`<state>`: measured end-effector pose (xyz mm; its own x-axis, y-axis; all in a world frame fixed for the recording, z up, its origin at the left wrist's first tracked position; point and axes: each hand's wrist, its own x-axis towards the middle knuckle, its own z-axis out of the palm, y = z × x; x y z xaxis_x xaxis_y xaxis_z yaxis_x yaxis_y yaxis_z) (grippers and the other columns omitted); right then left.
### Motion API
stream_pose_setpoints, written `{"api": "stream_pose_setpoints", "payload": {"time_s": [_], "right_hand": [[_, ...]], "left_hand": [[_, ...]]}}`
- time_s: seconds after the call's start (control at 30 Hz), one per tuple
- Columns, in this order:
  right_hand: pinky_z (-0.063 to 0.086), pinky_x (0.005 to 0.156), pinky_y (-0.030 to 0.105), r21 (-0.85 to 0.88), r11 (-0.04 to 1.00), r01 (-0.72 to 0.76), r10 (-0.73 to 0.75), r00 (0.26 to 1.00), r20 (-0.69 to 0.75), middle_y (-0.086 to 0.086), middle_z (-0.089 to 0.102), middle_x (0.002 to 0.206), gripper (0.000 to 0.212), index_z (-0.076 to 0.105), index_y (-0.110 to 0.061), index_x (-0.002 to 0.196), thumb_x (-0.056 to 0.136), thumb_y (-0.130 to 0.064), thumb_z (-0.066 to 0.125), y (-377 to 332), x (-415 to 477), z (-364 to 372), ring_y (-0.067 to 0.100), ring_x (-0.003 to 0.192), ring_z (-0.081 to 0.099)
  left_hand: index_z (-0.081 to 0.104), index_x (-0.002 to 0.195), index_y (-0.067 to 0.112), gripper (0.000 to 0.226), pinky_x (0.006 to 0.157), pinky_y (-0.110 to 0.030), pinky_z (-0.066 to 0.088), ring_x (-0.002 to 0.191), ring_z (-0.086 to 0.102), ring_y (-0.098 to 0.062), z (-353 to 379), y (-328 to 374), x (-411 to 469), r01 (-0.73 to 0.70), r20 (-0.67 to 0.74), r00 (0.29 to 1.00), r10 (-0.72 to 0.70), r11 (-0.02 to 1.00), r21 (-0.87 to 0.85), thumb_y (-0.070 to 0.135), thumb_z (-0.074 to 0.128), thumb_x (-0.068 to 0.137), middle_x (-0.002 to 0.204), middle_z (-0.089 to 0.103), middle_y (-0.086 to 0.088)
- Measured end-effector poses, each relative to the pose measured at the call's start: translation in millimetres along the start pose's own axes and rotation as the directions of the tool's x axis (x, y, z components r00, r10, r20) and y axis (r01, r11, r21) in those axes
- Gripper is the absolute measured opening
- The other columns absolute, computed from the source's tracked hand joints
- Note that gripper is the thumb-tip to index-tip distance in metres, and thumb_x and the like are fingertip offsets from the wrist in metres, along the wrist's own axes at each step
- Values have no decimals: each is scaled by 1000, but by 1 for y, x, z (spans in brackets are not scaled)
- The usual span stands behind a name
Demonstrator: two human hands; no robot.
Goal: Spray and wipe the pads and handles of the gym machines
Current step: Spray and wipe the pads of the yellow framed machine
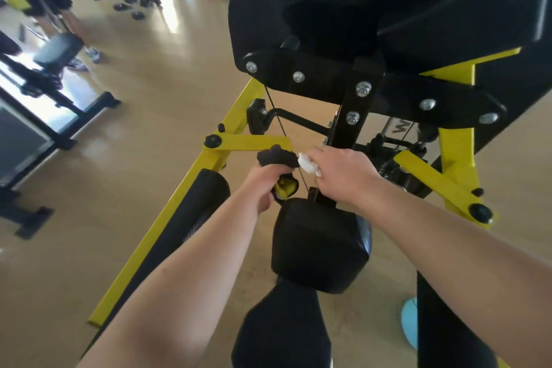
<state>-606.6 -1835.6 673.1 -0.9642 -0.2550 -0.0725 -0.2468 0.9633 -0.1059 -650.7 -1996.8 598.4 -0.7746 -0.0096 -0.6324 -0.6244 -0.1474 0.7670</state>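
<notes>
Dark cloth in left hand: fingers clenched round it, dark bunch sticking out above fingers, yellow part showing below palm. White plastic piece under right hand: fingers curled over it, piece poking out past fingertips, just beside cloth; rest hidden. Both hands just above black pad, near yellow frame.

Black post, cable ahead — open floor leftward

Tan floor under yellow machine frame
</notes>
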Motion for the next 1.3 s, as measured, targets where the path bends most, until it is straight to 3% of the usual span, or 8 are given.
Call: {"api": "stream_pose_setpoints", "payload": {"time_s": [0.13, 0.3, 0.57, 0.73, 0.9, 1.0, 1.13, 1.3], "right_hand": [[60, 75, 41, -3, 1000, -13, 13, 999, -52, -5, 62, 106, 36, 53, -27, 128, 95, -22, 65, -3, -17, -14, 20, 87, 65], [60, 73, 41, -53, 997, -62, 55, 990, -129, -4, 56, 107, 38, 53, -25, 131, 95, -23, 64, -13, -37, -32, 22, 87, 65], [61, 70, 43, -120, 964, -238, 218, 963, -157, -1, 49, 101, 39, 50, -20, 134, 96, -21, 59, -46, -69, -38, 27, 87, 66], [61, 73, 43, -155, 917, -368, 340, 923, -179, 4, 61, 117, 40, 51, -20, 136, 97, -22, 60, -84, -90, -24, 29, 95, 70], [58, 69, 42, -115, 856, -503, 491, 863, -122, 3, 64, 104, 36, 49, -22, 132, 97, -25, 60, -122, -108, -13, 32, 92, 70], [61, 72, 43, 34, 785, -618, 619, 786, 5, 1, 65, 97, 49, 47, -27, 134, 89, -29, 67, -132, -120, 3, 30, 90, 70], [62, 83, 42, 426, 601, -676, 638, 727, 253, 2, 64, 118, 104, 20, -47, 160, 79, -23, 81, -135, -144, 28, 23, 94, 66], [57, 80, 33, 418, 610, -673, 584, 739, 336, -2, 66, 120, 95, 29, -50, 159, 79, -33, 79, -134, -171, 58, 18, 97, 65]], "left_hand": [[61, 106, 20, 36, 81, -38, 59, 94, 69, -25, 7, 13, -31, -170, -2, 985, 170, 985, 37, 5, 81, 81, 98, 70, -10], [59, 118, 20, 47, 94, -50, 58, 103, 70, -31, 14, 28, -66, -231, 104, 967, 231, 973, -17, -4, 76, 81, 110, 69, -16], [52, 138, 7, 65, 95, -52, 56, 109, 65, -33, -2, 33, -97, -162, 613, 769, 181, 983, -87, 16, 77, 80, 124, 64, -22], [64, 120, 14, 40, 67, -35, 56, 92, 70, -26, -16, 18, -100, -303, 528, 823, 209, 948, 97, 24, 79, 84, 100, 72, -11], [67, 94, 11, 10, 64, -34, 55, 82, 67, -22, -34, 0, -111, -319, 552, 807, 210, 941, 108, 13, 70, 85, 82, 65, -8], [67, 94, 11, 17, 73, -40, 60, 88, 71, -26, -39, -15, -115, -271, 513, 843, 164, 952, 142, 13, 74, 79, 87, 68, -11], [68, 102, 7, 47, 79, -46, 61, 92, 72, -33, -51, -35, -118, -201, 458, 885, 87, 957, 207, 24, 73, 58, 93, 71, -16], [67, 112, 8, 64, 86, -55, 61, 94, 72, -36, -62, -68, -118, -115, 424, 905, -7, 959, 261, 26, 76, 50, 104, 71, -20]]}}
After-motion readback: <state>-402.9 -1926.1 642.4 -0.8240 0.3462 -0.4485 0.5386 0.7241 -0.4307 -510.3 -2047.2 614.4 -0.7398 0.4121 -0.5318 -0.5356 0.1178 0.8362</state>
